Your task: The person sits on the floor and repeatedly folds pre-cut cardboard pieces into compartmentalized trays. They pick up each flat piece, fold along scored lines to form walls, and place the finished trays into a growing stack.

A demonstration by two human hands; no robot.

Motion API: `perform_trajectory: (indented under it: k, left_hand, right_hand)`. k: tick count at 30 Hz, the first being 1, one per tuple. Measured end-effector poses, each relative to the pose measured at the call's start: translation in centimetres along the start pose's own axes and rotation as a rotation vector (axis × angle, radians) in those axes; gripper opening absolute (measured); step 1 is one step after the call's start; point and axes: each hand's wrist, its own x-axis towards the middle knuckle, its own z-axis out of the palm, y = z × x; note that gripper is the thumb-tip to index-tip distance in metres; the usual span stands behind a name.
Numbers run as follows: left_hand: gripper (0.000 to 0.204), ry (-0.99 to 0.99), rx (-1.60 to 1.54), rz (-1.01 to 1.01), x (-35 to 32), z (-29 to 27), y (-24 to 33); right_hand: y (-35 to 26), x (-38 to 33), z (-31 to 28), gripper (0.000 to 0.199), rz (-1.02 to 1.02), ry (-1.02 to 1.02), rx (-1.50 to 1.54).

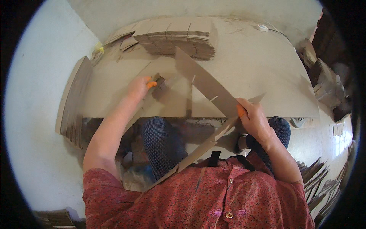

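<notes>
My right hand (254, 117), with an orange cover on a finger, grips slotted cardboard strips at the table's front edge. One long slotted strip (204, 82) slants up and left from it across the table. A second cardboard strip (196, 151) runs down and left from the same hand, past my lap toward my shirt. Over the left part of the table, my left hand (142, 87), also with orange finger covers, is closed on a thin cardboard strip seen nearly edge-on. Its end (159, 79) shows past my fingers, while the forearm hides part of it.
A large stack of cardboard strips (179, 36) lies at the back of the table (263, 65). Another stack (72, 101) stands at the left edge against the wall. A white plug-like item (262, 28) with a cord sits at the back right. Cardboard pieces (320, 183) stand at lower right.
</notes>
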Motion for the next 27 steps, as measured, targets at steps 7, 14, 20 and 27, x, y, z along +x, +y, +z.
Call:
perform_trajectory:
  k: [7, 14, 20, 27]
  left_hand:
    - [0.023, -0.118, -0.452, 0.103, -0.1, -0.4, 8.5]
    - [0.022, -0.467, -0.59, 0.255, -1.8, -2.5, 16.2]
    - [0.02, -0.441, -0.775, 0.333, -2.1, -0.9, 16.2]
    - [0.042, -0.196, -0.716, 0.12, -0.3, 0.8, 13.9]
  right_hand:
    - [-1.6, 0.3, -1.3, 0.027, -0.159, 0.064, 0.048]
    - [0.0, -0.2, -1.8, 0.023, -0.064, 0.109, -0.02]
    - [-0.4, -0.2, -2.6, 0.023, -0.028, 0.003, -0.038]
    - [1.1, 0.1, -2.3, 0.04, 0.093, -0.138, -0.114]
